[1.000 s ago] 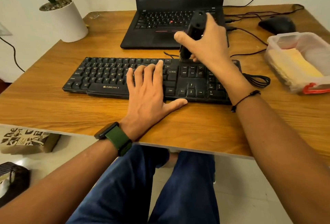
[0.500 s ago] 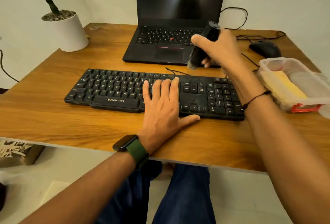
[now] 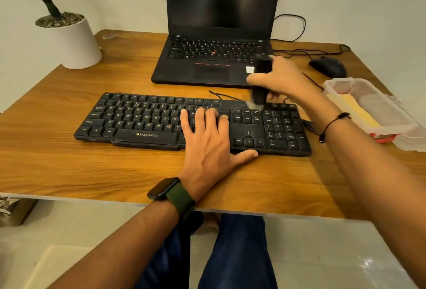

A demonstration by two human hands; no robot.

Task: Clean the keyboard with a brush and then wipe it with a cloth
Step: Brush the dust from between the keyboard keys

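From the head view, my right grip [image 3: 280, 80] is curled round a black brush [image 3: 261, 79], held nearly upright, its pale blurred bristles touching the top edge of the keyboard [image 3: 143, 116] just below. My left grip [image 3: 208, 143] lies flat with straight fingers on the keys, left of the brush, thumb on the bench [image 3: 57, 157]. A tub [image 3: 396, 125] with a yellow cloth [image 3: 356, 111] sits right of my right grip; a laptop [image 3: 214, 58] stands behind it.
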